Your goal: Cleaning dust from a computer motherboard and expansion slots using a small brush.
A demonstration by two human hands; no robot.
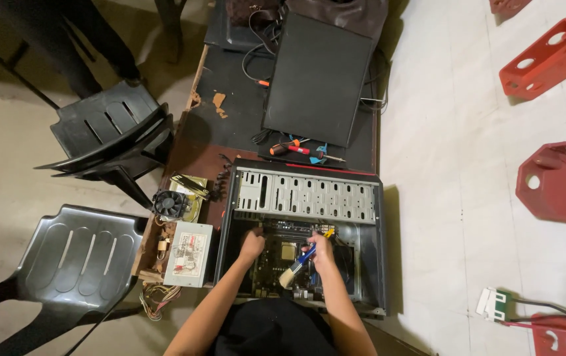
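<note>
Right hand: its grip is closed around the blue handle of a paint brush. The hand is inside the open computer case.
Paint brush: it has pale bristles and a blue handle. It slants down to the left, and the bristles sit over the circuit board, just beside the square silver chip.
Left hand: its fingers are curled into a loose fist, resting on the left part of the circuit board. I cannot tell if this grip holds anything.
Computer case: a black box lying flat on the desk with its side open. A grey metal rack with slots fills its far end.
Left of the case: a grey power box with a bunch of coloured wires below it. A small black fan lies a bit farther up.
Past the case: an orange-handled screwdriver and a flat black panel lie on the desk.
Chairs: two dark plastic chairs stand on the left of the desk.
Floor on the right: red plastic stools lie on the pale floor, well apart from the desk. A small white and green plug part lies near the bottom corner.
</note>
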